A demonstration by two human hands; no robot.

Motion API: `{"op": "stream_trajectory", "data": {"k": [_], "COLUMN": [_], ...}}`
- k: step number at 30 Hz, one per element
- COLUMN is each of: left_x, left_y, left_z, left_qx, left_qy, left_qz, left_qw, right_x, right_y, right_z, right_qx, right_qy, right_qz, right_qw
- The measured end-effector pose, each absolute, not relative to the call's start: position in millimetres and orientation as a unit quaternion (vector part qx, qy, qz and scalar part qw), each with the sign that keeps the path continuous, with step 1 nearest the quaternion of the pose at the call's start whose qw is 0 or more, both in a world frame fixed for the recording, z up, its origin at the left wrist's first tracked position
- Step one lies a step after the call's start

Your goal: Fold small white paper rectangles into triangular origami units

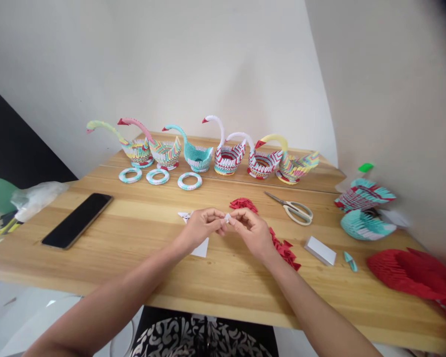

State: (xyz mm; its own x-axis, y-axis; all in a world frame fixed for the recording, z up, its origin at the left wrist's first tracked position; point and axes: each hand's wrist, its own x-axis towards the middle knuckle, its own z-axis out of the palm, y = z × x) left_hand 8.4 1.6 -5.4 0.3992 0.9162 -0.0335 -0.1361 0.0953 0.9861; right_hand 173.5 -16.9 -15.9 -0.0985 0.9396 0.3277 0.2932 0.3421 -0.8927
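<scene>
A small white piece of folded paper (228, 217) is pinched between my two hands above the middle of the table. My left hand (207, 223) grips its left side with thumb and fingertips. From the right, my right hand (250, 228) holds the other side the same way. Partly hidden under my left hand lie white paper sheets (200, 249) and a small folded white piece (184, 215). Red folded paper pieces (244, 203) are heaped just beyond my right hand, and more red pieces (285, 253) lie beside its wrist.
Several paper swans (198, 157) stand along the back, with three paper rings (190, 181) before them. Scissors (297, 212) and a white box (320, 250) lie right of my hands. A phone (78, 220) rests at left. Red (405, 272) and turquoise paper bodies (364, 225) fill the right edge.
</scene>
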Motion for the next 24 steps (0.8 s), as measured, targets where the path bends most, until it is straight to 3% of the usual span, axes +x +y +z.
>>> {"op": "stream_trajectory", "data": {"k": [11,15,20,24], "left_x": [3,5,5,4], "left_y": [3,-1,-9,-12], "left_z": [-7,-6,-3,-3], "left_qx": [0.511,0.577,0.711,0.742], "left_qy": [0.308,0.359,0.405,0.402], "left_qz": [0.400,0.430,0.439,0.439], "left_qw": [0.695,0.595,0.372,0.308], "right_x": [181,183,186,186], "right_y": [-18,-17,-17,-18], "right_z": [-13,-11,-5,0], "right_qx": [-0.397,-0.418,-0.455,-0.437], "right_qy": [-0.774,-0.754,-0.709,-0.737], "right_qz": [0.150,0.193,0.299,0.290], "right_qw": [0.469,0.468,0.449,0.426]}}
